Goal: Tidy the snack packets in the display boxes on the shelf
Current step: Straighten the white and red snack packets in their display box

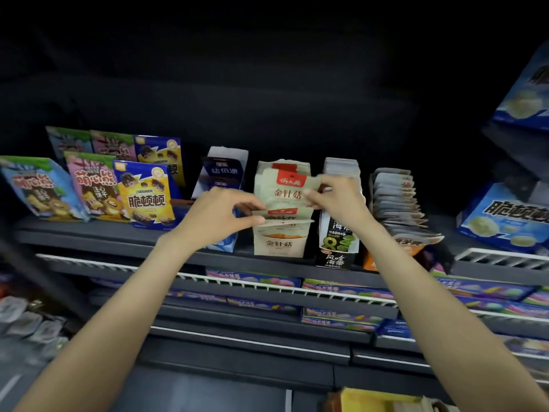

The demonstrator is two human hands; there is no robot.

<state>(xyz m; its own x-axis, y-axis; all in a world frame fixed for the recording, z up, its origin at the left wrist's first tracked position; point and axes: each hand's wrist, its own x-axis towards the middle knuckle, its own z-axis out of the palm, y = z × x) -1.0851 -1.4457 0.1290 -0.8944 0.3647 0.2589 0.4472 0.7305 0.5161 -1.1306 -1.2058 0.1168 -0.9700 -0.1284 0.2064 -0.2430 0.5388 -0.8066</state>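
A beige display box [278, 242] with a red logo stands at the middle of the dark shelf [89, 230]. Several beige snack packets [286, 188] stand upright inside it. My left hand [221, 215] pinches the left edge of the front packets, fingers curled at the box's left rim. My right hand [338, 196] grips the right edge of a raised packet near the top of the box. To the right stand a black seaweed box [337, 242] and an orange box [395, 203] with a leaning row of packets.
A blue and white box [221, 173] sits left of my hands. Colourful biscuit bags [98, 188] fill the shelf's left end. Blue cartons [505, 221] stand at the right. A lower shelf with white wire rail [267, 285] holds flat purple boxes.
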